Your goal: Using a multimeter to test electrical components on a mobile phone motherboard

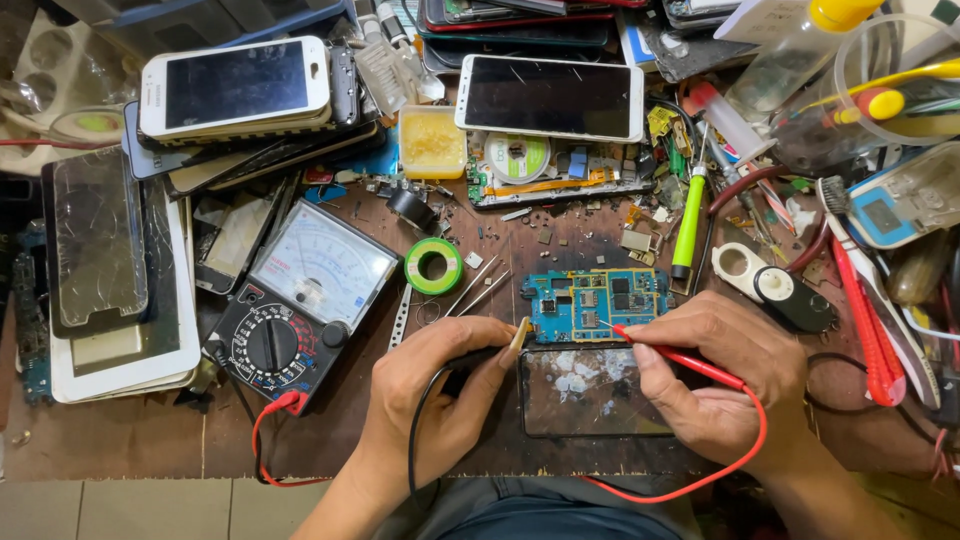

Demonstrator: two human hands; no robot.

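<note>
- Lying on the far left is a stack of flat phones [110, 290], smooth and shiny, some with cracked glass.
- Next comes a black meter [300, 310] with a white face, a thin needle and a round knob. Red and black wires run out of it.
- A small green tape ring [433, 265] sits just past it.
- The left hand [440, 390] is closed around a black probe [485, 355]. Its tip touches the left edge of the blue circuit board [597, 305].
- That bumpy, flat board lies in the middle of the brown wooden table [120, 440], just above a cracked dark phone [590, 392].
- The right hand [720, 375] pinches a red probe [670, 352], its tip on the board.
- Both probes are on, so testing looks under way; the board is bare, not back in a phone.
</note>
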